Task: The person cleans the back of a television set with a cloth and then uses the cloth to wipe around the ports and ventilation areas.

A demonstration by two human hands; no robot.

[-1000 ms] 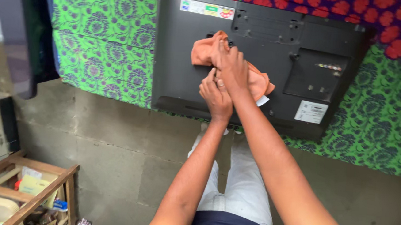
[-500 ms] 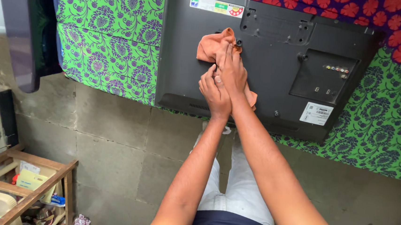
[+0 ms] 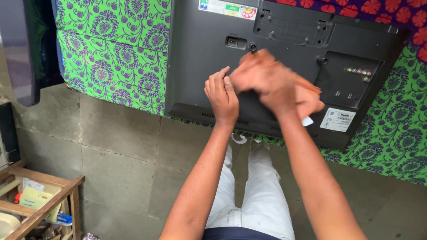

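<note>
right hand (image 3: 264,78): pressing an orange cloth (image 3: 303,93) flat on the back of the tv (image 3: 202,64), fingers closed over it (blurry, so exact grip is hard to tell)
left hand (image 3: 221,93): loosely curled, resting on the panel just left of the cloth, holding nothing
tv: lying face down on a green patterned bedsheet (image 3: 114,38)
near left: wooden rack (image 3: 42,201) on the concrete floor

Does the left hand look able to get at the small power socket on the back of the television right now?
Probably yes. The left hand rests on the television back just below the socket, with bare panel between; the cloth sits off to the right.
</note>
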